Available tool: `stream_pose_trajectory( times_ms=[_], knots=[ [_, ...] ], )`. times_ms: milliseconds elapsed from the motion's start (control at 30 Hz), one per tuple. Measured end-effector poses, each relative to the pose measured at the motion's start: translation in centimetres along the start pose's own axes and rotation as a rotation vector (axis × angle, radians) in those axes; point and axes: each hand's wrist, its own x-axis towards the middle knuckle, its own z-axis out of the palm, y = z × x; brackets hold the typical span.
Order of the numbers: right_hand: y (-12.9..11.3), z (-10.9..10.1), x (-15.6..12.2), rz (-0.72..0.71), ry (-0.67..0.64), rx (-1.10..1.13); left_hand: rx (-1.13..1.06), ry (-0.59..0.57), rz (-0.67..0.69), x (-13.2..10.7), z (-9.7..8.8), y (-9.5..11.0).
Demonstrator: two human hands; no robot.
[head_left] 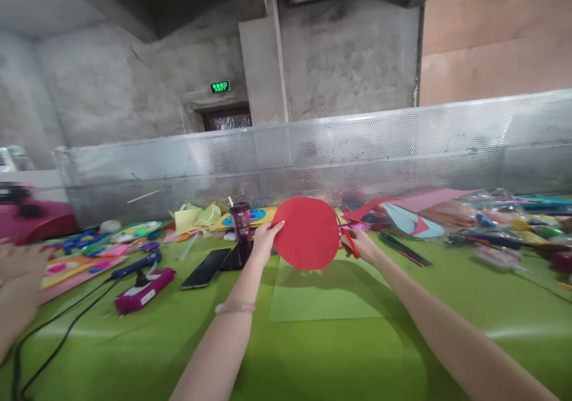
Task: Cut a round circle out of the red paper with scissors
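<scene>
A round piece of red paper (306, 234) is held up in front of me, over the green table. My left hand (267, 237) pinches its left edge, thumb on the near face. At its right edge, my right hand (361, 245) is closed on scissors (351, 243) with red handles. The blades point upward along the paper's rim; whether they touch it I cannot tell. Below the red paper lies a sheet of light green paper (322, 297) on the table.
A purple cup with a straw (241, 225), a black phone (205, 269) and a purple power strip (145, 291) with cables stand left. Dark scissors (404, 247) and craft materials in plastic bags (504, 216) lie right. Another person's arm (18, 288) shows far left.
</scene>
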Motion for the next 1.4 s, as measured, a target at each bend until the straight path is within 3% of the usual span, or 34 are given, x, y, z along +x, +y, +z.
stream_pose_trajectory(
  times_ms=[800, 1400],
  knots=[
    [0.1, -0.4, 0.1, -0.064, -0.054, -0.017, 0.034, 0.005, -0.019, -0.3, 0.0, 0.2],
    [1.5, -0.5, 0.8, -0.047, -0.053, -0.008, -0.007, -0.016, -0.022, -0.4, 0.2, 0.3]
  ],
)
